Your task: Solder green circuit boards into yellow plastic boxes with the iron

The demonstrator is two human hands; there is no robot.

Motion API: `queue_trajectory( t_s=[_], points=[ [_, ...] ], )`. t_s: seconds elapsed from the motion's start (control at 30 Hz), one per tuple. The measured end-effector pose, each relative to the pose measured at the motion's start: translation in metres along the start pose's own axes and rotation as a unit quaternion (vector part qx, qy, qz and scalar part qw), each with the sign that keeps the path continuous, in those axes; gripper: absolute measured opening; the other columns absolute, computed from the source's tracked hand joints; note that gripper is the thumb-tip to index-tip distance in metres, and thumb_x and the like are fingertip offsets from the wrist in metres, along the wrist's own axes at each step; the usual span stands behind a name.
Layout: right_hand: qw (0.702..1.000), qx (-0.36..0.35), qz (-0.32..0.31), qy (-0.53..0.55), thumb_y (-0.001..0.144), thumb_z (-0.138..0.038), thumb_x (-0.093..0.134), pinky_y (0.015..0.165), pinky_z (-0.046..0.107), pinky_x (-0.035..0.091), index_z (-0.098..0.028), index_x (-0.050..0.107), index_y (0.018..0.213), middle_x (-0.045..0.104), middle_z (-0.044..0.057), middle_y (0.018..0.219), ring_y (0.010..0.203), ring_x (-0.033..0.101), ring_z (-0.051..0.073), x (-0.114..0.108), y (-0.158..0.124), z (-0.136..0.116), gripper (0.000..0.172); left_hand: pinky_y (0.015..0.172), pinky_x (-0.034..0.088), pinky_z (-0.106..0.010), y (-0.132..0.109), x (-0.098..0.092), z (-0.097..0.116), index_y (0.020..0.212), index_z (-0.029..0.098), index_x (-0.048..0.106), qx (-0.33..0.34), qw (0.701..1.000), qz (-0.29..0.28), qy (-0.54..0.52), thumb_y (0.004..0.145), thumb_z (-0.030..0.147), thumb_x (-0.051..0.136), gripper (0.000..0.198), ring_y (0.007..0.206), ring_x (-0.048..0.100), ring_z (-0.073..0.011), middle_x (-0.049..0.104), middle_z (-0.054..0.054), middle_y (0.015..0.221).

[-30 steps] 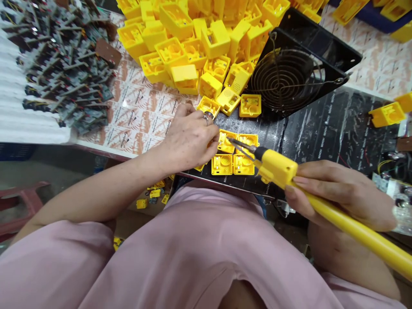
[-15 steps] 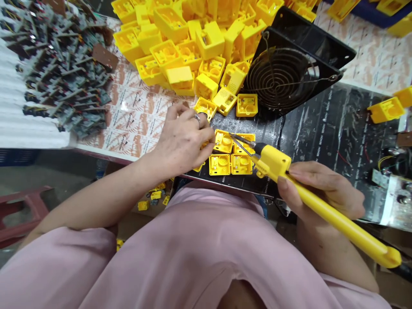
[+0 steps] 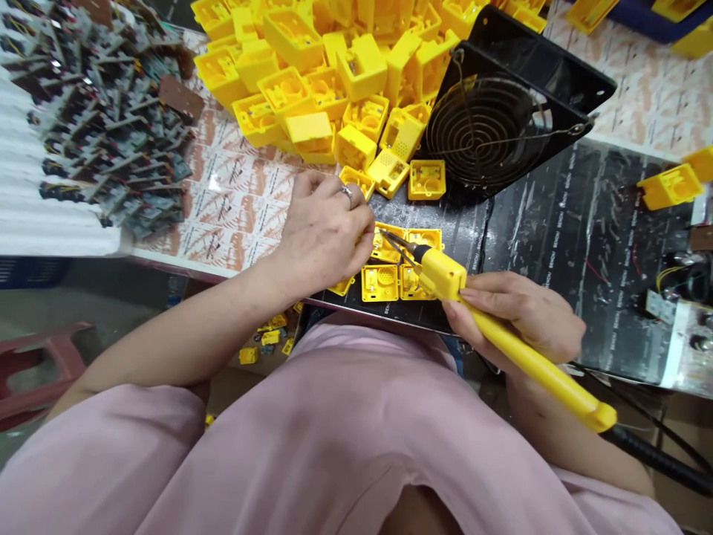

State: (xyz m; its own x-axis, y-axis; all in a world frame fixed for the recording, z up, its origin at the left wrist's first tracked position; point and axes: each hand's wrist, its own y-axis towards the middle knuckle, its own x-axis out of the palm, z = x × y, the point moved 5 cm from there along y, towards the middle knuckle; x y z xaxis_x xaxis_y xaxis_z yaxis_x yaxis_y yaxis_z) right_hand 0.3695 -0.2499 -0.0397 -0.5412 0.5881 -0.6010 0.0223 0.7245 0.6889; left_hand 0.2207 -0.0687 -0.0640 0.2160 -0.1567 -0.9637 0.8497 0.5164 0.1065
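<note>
We saw the iron move left over a case

That open case sat on the black mat, just right of our left hand, at the far side of a small cluster. Half a second earlier the iron's tip had been over the case's right part; now it was at the left, by small metal pieces. We judged that the work was centred there, though we couldn't tell whether the tip touched. Our right hand had come left too, thumb and fingers closed around the handle. Our left fingers were curled at the case's left; their tips were hidden, so we couldn't tell how far open they were or whether they had hold of anything.

Nearer us lay two more open cases, side by side. Farther off stood a heap of cases, with a fan to its right and boards well left.
</note>
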Motion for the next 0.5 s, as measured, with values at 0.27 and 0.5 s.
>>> queue_trajectory(
  t_s=[0.27,0.5],
  points=[
    [1.0,0.014,-0.026,-0.004,0.087,-0.017,0.084,0.048,0.022,0.059,-0.025,0.068,0.094,0.077,-0.004,0.076,0.062,0.075,0.014,-0.014,0.012,-0.003,0.019,0.108,0.044,-0.062,0.005,-0.003,0.005,0.08,0.023,0.071,0.0,0.999,-0.026,0.02,0.097,0.032,0.049,0.03,0.114,0.064,-0.0357,0.07,-0.009,0.094],
    [0.999,0.015,0.03,0.007,0.081,-0.015,0.088,0.05,0.024,0.058,-0.025,0.072,0.099,0.078,-0.003,0.079,0.064,0.075,0.015,-0.014,-0.005,0.006,0.026,0.111,0.042,-0.06,0.006,0.0,0.003,0.083,0.023,0.072,-0.012,0.999,-0.025,-0.021,0.098,0.037,0.054,0.027,0.116,0.063,-0.0345,0.069,-0.006,0.092]
  ],
)
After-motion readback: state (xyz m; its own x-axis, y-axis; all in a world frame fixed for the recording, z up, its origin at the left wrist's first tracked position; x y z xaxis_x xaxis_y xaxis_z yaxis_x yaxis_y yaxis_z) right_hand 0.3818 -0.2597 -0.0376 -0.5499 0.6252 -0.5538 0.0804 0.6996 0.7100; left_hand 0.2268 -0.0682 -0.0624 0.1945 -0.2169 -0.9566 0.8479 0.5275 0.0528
